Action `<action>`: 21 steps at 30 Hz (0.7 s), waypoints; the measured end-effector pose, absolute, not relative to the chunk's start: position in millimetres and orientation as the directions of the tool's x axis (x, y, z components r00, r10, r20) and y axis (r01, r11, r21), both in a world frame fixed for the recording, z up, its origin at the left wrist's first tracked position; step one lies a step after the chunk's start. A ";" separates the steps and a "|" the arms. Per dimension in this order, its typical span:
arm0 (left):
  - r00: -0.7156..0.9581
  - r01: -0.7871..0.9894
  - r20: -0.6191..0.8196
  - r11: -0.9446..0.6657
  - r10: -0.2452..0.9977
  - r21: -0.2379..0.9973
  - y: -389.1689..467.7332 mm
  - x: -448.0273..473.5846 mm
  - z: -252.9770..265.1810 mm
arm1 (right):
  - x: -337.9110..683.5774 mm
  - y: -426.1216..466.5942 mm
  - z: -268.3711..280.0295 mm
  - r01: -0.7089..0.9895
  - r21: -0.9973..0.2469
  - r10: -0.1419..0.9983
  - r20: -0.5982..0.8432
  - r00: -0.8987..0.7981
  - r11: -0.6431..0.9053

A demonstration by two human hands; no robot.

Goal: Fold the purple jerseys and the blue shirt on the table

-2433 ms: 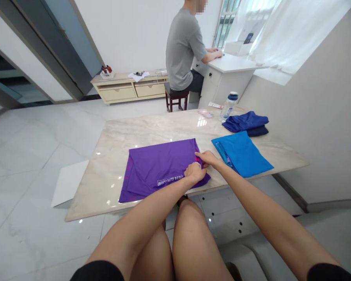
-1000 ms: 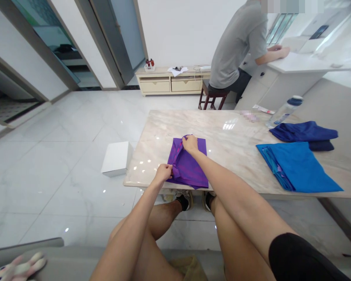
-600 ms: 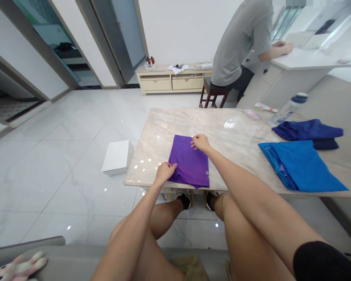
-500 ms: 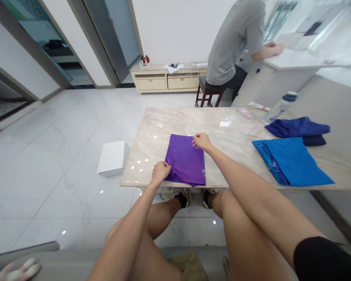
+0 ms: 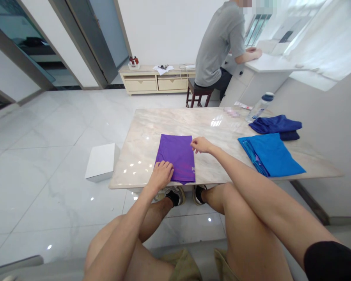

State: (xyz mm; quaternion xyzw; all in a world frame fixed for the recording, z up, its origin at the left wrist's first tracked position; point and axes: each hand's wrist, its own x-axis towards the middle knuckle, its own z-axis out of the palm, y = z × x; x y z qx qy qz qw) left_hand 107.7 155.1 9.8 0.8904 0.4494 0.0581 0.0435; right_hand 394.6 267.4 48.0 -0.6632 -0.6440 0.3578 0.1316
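Note:
A folded purple cloth (image 5: pixel 179 154) lies flat near the front edge of the table, a small pale mark by its lower right. Across its lower left part my left hand (image 5: pixel 162 173) rests palm down, fingers stretched out and open. My right hand (image 5: pixel 201 144) is at the cloth's upper right edge, thumb and forefinger pinched on that edge and the other fingers loosely curled. To the right lies a folded bright blue cloth (image 5: pixel 276 154) with teal and purple layers at its left side. Behind it sits a crumpled dark blue cloth (image 5: pixel 276 125).
A clear water bottle (image 5: pixel 260 107) with a blue cap stands at the table's (image 5: pixel 146 125) back right. On the floor to the left is a white box (image 5: pixel 101 162). Beyond the table, a person in a grey shirt (image 5: pixel 219 47) sits on a stool (image 5: pixel 199 91) beside a low cabinet (image 5: pixel 152 84).
My left hand has gone from pinching the purple cloth's left edge to lying spread on its surface. My right hand has slid slightly down the right edge. The view has shifted right.

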 end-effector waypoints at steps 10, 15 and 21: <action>0.224 0.974 -0.222 -0.228 0.949 0.010 159.6 76.5 24.9 | 414.3 253.7 37.9 0.819 -0.529 0.914 -0.405 -0.014 -0.222; 0.053 0.963 -0.065 -0.034 0.996 0.268 193.0 62.8 22.7 | 415.7 254.3 21.5 0.728 -0.581 0.879 -0.473 0.062 -0.364; -0.129 0.717 -0.167 0.208 0.977 0.665 243.7 63.7 -0.6 | 393.8 257.0 13.0 0.564 -0.673 0.847 -0.523 0.096 -0.479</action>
